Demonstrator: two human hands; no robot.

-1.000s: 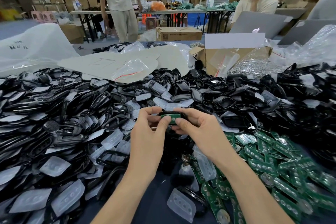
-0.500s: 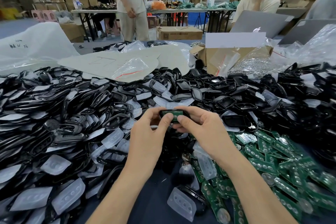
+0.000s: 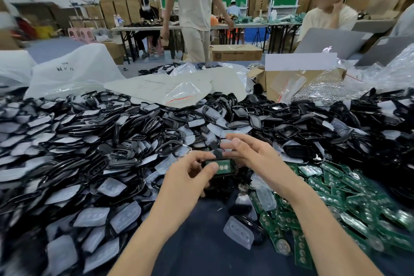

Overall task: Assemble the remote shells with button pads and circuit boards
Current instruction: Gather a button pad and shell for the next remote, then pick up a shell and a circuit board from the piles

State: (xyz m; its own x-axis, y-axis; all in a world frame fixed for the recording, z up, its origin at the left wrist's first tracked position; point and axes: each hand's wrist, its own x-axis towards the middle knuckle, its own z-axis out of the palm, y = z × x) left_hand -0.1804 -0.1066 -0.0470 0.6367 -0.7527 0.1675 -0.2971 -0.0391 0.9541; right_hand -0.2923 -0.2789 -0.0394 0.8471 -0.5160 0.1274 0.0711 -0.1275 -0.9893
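My left hand (image 3: 190, 177) pinches a black remote shell (image 3: 224, 167) with a green circuit board seated inside it, thumb on the board's left end. My right hand (image 3: 251, 152) hovers just above and right of the shell, fingers spread and relaxed, holding nothing. A big heap of black shells and clear button pads (image 3: 89, 141) covers the table's left and middle. Green circuit boards (image 3: 336, 190) lie piled at the right. One clear button pad (image 3: 238, 232) lies on the dark table surface near my right forearm.
More black shells (image 3: 358, 123) are heaped at the far right. A cardboard box (image 3: 298, 80) with plastic bags stands behind the pile, white plastic bags (image 3: 74, 74) at back left. Several people are beyond the table, two grey laptops (image 3: 331, 40) at back right.
My right hand has let go of the shell and lifted with fingers spread. The left hand alone holds the shell now. The view has tilted upward; the standing person moved right.
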